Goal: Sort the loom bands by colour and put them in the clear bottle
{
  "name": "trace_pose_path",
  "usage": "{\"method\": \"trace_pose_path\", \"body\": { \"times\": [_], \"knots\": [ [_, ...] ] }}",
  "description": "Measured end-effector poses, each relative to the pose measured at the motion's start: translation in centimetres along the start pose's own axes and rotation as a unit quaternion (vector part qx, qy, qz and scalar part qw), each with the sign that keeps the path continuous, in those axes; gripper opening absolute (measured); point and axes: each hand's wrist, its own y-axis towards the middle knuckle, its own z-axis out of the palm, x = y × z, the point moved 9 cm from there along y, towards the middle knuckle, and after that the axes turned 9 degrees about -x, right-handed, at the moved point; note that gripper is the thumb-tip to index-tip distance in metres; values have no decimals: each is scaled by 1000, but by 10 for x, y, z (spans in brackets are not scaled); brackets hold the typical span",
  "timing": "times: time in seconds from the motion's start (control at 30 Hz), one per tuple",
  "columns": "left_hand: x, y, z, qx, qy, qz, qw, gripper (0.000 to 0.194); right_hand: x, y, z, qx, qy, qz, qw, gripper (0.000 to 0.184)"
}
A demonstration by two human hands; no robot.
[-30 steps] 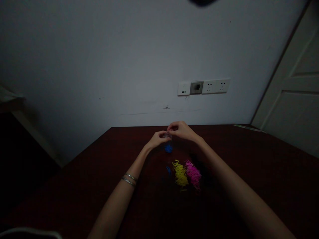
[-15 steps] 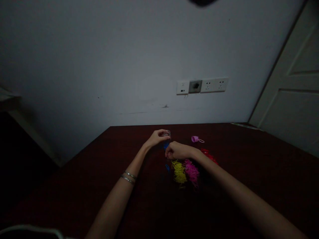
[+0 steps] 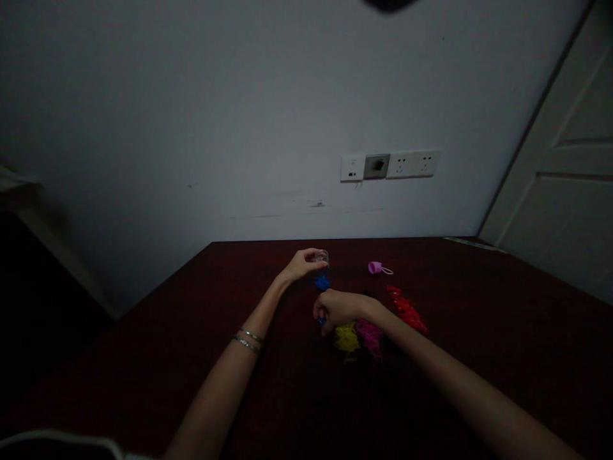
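Observation:
My left hand [image 3: 306,263] is closed round the neck of a small clear bottle [image 3: 322,267], which stands on the table. Blue rubber bands [image 3: 322,282] fill its lower part. Just in front of it, my right hand [image 3: 338,308] reaches down to the tabletop with bent fingers. A few loose blue rubber bands [image 3: 322,321] show between its fingertips. Partly hidden by that hand and wrist are a pile of yellow rubber bands [image 3: 347,338] and a pile of pink rubber bands [image 3: 370,337].
Behind my right forearm lies a row of red bands [image 3: 407,310]. Farther back is a pink cap with a loop [image 3: 376,268]. The dark red table [image 3: 268,409] meets a wall with sockets [image 3: 407,164]; a door [image 3: 569,191] stands at the right.
My right hand has left the bottle's top and moved down toward me, to the loose blue bands. The pink cap and red bands have come into sight. My left hand stays at the bottle.

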Motion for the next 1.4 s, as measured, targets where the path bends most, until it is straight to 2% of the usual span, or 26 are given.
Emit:
{"method": "trace_pose_path", "body": {
  "times": [0.27,0.67,0.8,0.9,0.97,1.13,1.2,1.3,1.4],
  "knots": [
    [3,3,-1,-2,15,8,1000,43,7,-1,4,19,8,-20,1000,24],
    [-2,3,-2,7,33,4,999,42,18,0,7,14,6,-32,999,26],
    [-1,3,-3,8,30,3,1000,43,18,0,-1,-4,33,-29,999,25],
    [-1,3,-4,9,25,-2,1000,44,16,-3,-22,-33,92,-30,995,26],
    [-2,3,-4,12,22,1,1000,43,14,-7,-46,-71,140,-41,987,25],
    [-3,1,-1,29,-2,-6,1000,43,-8,-17,-119,-223,207,-30,952,20],
    [-3,0,1,33,-3,-11,999,45,-23,-18,-140,-279,213,-11,936,20],
    [-3,-1,1,29,12,-7,999,46,-40,-15,-156,-334,203,6,921,20],
    [-3,-2,1,29,20,-4,999,47,-47,-10,-158,-359,202,7,911,19]
  ]
}}
